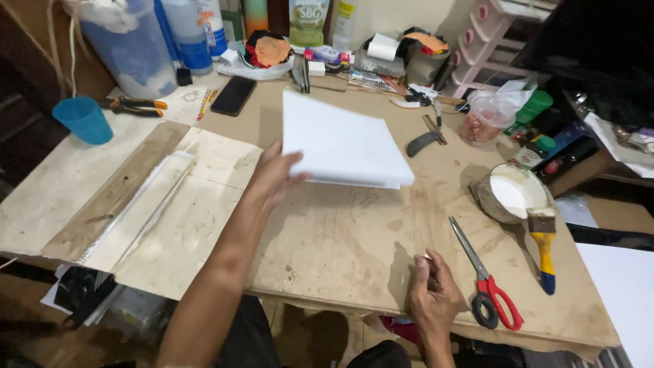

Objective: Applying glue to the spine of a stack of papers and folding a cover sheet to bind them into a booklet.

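Two hands over stained brown worktable point(354, 238), your left hand point(272, 174) pinching white sheet stack point(340, 140) held above table centre, your right hand point(432, 293) loosely curled at near edge, empty as far as visible, red-handled scissors point(487, 279) just beside it, paint bowl point(511, 194) and brush point(543, 249) right, cluttered shelf behind.

At the far edge of my bench a green pouch point(308, 22) with a pale label stands upright among tall white and blue bottles point(191, 31) with coloured labels. A black phone point(234, 95) lies flat before them, its screen dark. A clear plastic tub point(485, 121) sits to the right.
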